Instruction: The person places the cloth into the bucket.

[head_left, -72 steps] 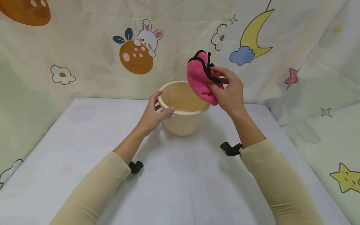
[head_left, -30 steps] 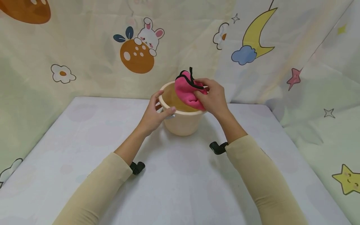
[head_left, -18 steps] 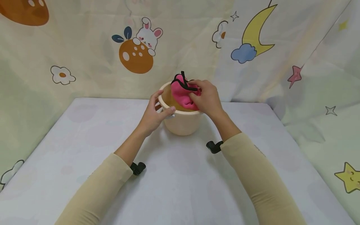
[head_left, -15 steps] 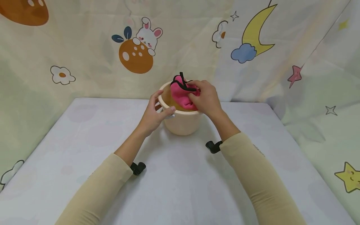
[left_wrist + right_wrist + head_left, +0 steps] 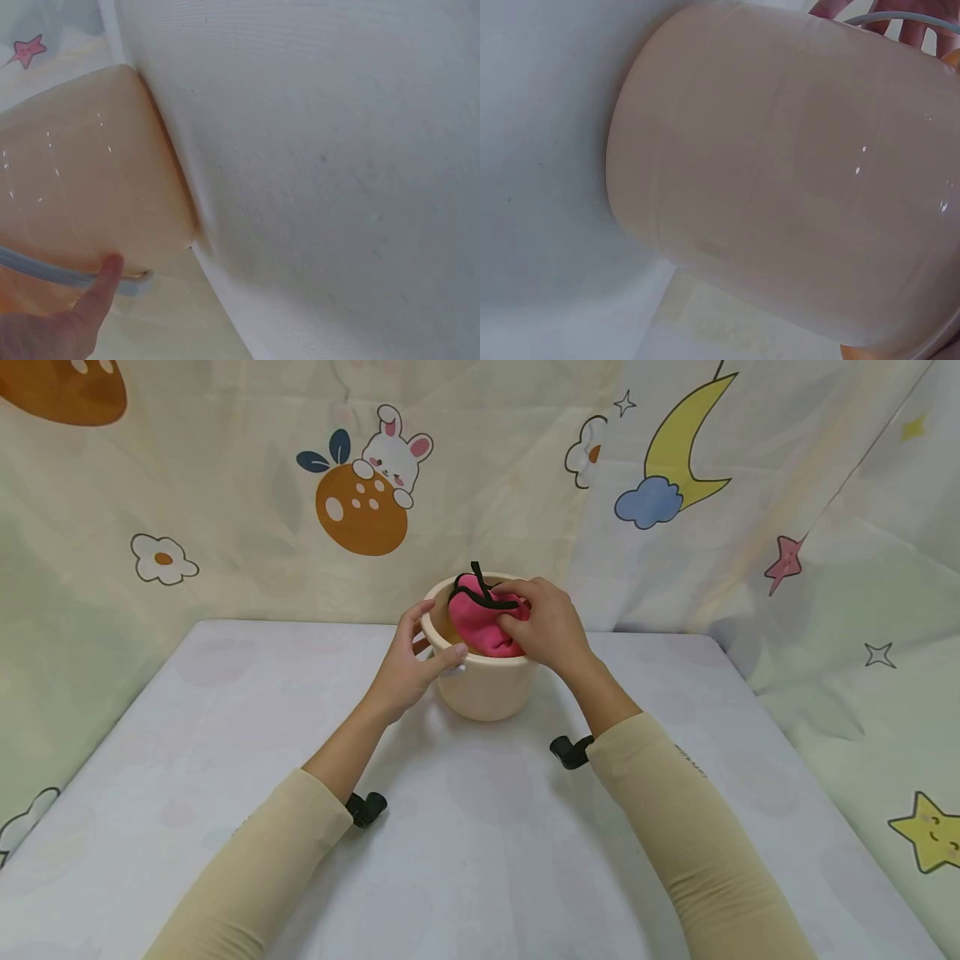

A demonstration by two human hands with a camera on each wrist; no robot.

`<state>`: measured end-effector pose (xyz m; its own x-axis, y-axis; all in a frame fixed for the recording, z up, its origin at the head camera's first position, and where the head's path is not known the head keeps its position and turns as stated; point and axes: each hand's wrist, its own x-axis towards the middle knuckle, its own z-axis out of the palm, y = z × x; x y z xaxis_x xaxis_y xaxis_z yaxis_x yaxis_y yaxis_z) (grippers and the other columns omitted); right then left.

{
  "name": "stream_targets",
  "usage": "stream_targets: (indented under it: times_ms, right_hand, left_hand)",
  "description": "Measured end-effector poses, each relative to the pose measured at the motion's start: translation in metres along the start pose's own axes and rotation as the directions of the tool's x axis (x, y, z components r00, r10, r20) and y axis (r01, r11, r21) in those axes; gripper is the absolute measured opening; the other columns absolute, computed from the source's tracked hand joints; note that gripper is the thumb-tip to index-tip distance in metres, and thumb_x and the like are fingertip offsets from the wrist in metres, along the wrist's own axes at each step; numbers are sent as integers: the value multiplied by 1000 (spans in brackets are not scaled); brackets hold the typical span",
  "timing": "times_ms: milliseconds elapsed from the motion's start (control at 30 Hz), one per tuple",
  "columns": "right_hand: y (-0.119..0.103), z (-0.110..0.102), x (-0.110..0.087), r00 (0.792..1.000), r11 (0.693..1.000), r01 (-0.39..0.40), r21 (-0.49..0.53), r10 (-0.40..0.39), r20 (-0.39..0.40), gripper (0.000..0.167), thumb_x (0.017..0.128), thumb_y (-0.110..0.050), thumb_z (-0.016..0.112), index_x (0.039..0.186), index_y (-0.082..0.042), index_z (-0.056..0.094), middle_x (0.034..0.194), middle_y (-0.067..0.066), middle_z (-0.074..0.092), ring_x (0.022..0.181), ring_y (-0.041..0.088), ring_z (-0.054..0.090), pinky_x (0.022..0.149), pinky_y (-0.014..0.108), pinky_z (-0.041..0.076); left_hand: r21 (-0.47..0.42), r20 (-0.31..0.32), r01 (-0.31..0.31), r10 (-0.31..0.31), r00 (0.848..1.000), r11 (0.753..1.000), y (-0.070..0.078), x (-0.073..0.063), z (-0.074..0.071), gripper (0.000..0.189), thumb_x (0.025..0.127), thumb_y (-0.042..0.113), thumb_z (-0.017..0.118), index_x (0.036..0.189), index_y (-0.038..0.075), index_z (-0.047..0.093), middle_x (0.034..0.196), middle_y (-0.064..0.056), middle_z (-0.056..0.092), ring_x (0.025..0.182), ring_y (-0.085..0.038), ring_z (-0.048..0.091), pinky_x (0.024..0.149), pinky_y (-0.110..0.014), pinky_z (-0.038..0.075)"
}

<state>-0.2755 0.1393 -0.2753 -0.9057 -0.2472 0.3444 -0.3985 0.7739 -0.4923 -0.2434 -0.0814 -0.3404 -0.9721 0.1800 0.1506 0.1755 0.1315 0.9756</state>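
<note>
A cream plastic bucket stands upright on the table. My left hand grips its rim on the left side, thumb at the front. In the left wrist view, a finger lies over the grey bail handle against the bucket wall. My right hand pinches a bunched pink cloth with black edging between thumb and fingers. The cloth sits partly down in the bucket's mouth, its black-trimmed top just above the rim. The right wrist view shows mostly the bucket's side; the cloth is hidden there.
A pale cloth covers the table, which meets a printed fabric backdrop close behind the bucket. More printed fabric hangs at the right. Black wrist mounts stick out below both sleeves.
My right hand has carried the pink cloth left and down, from above the bucket's right rim into its mouth. My left hand has stayed on the rim, and the bucket has not moved.
</note>
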Motion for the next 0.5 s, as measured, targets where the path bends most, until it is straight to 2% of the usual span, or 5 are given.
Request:
stream_targets:
  times_ms: [133, 367, 500]
  right_hand:
    - [-1, -2, -1, 1000, 1000, -2, -8, 2, 15, 40, 92, -17, 70, 132, -17, 70, 117, 13, 65, 102, 28, 57, 85, 42, 50]
    - [-1, -2, 0, 999, 999, 11, -33, -10, 43, 38, 91, -17, 71, 129, -18, 71, 107, 11, 64, 94, 27, 55, 78, 41, 49]
    - [0, -3, 1, 997, 999, 6, -44, -3, 83, 37, 92, -18, 71, 129, -20, 71, 114, 8, 66, 99, 26, 58, 82, 43, 52]
  left_hand:
    - [-4, 7, -3, 3, 1000, 1000, 2, 0, 0, 88, 92, 40, 74, 161, 28, 21, 166, -3, 25, 152, -33, 28, 114, -52, 41]
    - [-7, -1, 8, -8, 1000, 1000, 2, 0, 0, 87, 92, 38, 75, 161, 29, 22, 166, -2, 25, 152, -33, 28, 114, -51, 42]
    - [-6, -6, 13, -14, 1000, 1000, 2, -1, 1, 87, 92, 39, 75, 161, 29, 22, 165, -2, 25, 152, -33, 28, 114, -52, 42]
